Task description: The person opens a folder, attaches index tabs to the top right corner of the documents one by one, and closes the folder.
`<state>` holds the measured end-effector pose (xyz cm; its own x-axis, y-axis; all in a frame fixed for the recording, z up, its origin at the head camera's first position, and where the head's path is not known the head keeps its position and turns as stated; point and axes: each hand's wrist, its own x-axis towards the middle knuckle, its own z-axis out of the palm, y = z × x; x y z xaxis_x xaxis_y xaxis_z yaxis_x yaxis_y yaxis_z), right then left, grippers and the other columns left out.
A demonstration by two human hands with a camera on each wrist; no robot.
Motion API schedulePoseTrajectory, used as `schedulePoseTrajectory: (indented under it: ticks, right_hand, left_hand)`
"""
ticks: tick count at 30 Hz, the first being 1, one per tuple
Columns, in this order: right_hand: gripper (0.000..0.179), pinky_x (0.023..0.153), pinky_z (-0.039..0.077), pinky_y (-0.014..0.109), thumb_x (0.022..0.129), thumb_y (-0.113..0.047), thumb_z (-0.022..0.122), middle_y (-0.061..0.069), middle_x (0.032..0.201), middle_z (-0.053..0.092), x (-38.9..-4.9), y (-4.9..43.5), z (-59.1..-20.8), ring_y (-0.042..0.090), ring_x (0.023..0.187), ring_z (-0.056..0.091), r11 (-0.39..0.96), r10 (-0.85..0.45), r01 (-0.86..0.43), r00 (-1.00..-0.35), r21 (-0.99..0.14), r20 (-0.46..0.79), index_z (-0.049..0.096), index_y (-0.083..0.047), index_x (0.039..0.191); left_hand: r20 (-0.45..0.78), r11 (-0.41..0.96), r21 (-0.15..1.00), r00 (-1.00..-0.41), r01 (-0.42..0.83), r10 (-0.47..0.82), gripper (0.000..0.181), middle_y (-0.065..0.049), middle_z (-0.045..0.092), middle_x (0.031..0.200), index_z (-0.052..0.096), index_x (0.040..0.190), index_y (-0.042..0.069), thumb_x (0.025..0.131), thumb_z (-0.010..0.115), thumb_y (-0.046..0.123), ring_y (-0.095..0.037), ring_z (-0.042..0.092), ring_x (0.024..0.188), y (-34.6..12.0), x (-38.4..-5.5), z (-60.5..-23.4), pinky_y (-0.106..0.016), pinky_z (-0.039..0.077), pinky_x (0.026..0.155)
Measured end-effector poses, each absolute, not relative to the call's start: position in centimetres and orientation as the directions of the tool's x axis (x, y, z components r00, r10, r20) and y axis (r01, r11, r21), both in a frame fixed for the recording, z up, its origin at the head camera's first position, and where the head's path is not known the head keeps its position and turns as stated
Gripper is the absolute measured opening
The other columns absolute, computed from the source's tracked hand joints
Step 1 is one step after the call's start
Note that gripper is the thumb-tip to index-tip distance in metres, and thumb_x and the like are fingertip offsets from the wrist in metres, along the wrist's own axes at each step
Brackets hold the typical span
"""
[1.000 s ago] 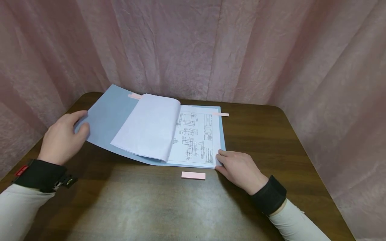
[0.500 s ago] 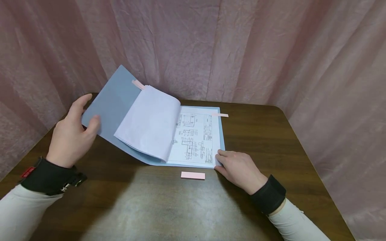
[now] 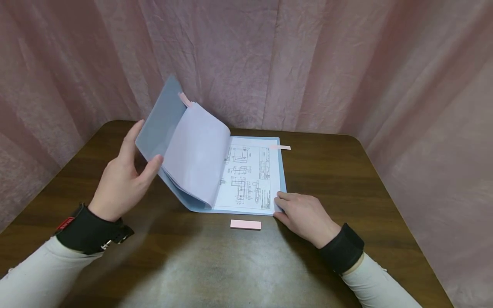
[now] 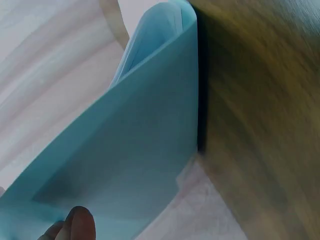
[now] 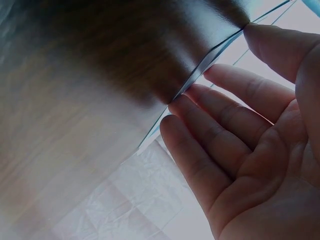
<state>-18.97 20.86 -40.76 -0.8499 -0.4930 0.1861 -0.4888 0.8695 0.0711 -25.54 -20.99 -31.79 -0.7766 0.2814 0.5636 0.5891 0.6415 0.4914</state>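
Observation:
A light-blue folder lies spread on the table, its left cover raised steeply. My left hand holds that cover by its outer edge, thumb on the inner face and fingers behind. White sheets curve up with the cover, and a pink sticky tab juts from their top. On the flat right side shows a page of technical drawings with another pink tab. My right hand rests at the lower right corner; in the right wrist view its extended fingers touch the folder's edge.
A pink sticky-note pad lies just in front of the folder on the brown wooden table. Pink curtains hang behind the table and on both sides.
My left hand has moved right and lifted the cover from a low tilt to steep, and the loose sheets have risen along with it. The right hand stays at the corner.

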Motion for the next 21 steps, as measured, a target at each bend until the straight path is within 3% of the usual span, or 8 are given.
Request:
schedulePoseTrajectory:
  ticks: [1, 5, 10, 14, 21]
  right_hand:
    - [0.025, 0.067, 0.051, 0.029, 0.095, -0.029, 0.091, 0.008, 0.119, 0.079, -18.9, 20.8, -40.7, 0.017, 0.078, 0.064, 0.870, -0.493, -0.489, -0.850, 0.071, 0.185, 0.078, -0.012, 0.106]
    - [0.026, 0.068, 0.052, 0.030, 0.095, -0.029, 0.091, 0.009, 0.120, 0.079, -18.9, 20.8, -40.5, 0.018, 0.080, 0.066, 0.870, -0.492, -0.489, -0.852, 0.066, 0.179, 0.078, -0.011, 0.108]
    - [0.026, 0.070, 0.054, 0.032, 0.095, -0.029, 0.091, 0.009, 0.122, 0.079, -18.8, 20.8, -40.4, 0.019, 0.083, 0.069, 0.873, -0.486, -0.483, -0.856, 0.063, 0.178, 0.079, -0.011, 0.110]
    - [0.028, 0.073, 0.057, 0.033, 0.094, -0.030, 0.091, 0.009, 0.122, 0.079, -18.9, 20.8, -40.5, 0.019, 0.086, 0.070, 0.877, -0.479, -0.478, -0.859, 0.053, 0.181, 0.080, -0.012, 0.112]
    - [0.022, 0.064, 0.050, 0.029, 0.094, -0.026, 0.092, 0.004, 0.111, 0.078, -19.0, 20.9, -40.9, 0.015, 0.074, 0.061, 0.862, -0.502, -0.504, -0.832, 0.057, 0.235, 0.073, -0.014, 0.096]
  left_hand:
    - [0.547, 0.634, 0.499, -0.782, 0.591, 0.298, 0.091, -0.025, 0.065, 0.141, 0.019, 0.177, 0.024, 0.106, 0.075, 0.012, -0.038, 0.071, 0.101, -20.7, -25.6, -31.9, -0.021, 0.054, 0.081]
    - [0.496, 0.610, 0.515, -0.790, 0.602, 0.360, 0.090, -0.016, 0.066, 0.136, 0.023, 0.177, 0.025, 0.105, 0.078, 0.018, -0.031, 0.069, 0.104, -19.5, -25.7, -32.4, -0.043, 0.059, 0.086]
    - [0.442, 0.567, 0.539, -0.782, 0.623, 0.440, 0.092, -0.019, 0.058, 0.153, 0.023, 0.177, 0.022, 0.105, 0.080, 0.021, -0.035, 0.071, 0.118, -18.0, -26.1, -33.5, -0.058, 0.061, 0.094]
    - [0.391, 0.568, 0.537, -0.781, 0.624, 0.487, 0.093, -0.020, 0.049, 0.163, 0.023, 0.176, 0.018, 0.104, 0.081, 0.023, -0.039, 0.066, 0.130, -16.9, -26.4, -34.6, -0.060, 0.059, 0.098]
    - [0.277, 0.603, 0.515, -0.784, 0.609, 0.556, 0.089, -0.014, 0.042, 0.169, 0.026, 0.176, 0.020, 0.106, 0.078, 0.039, -0.036, 0.053, 0.146, -15.4, -26.5, -36.2, -0.060, 0.052, 0.110]
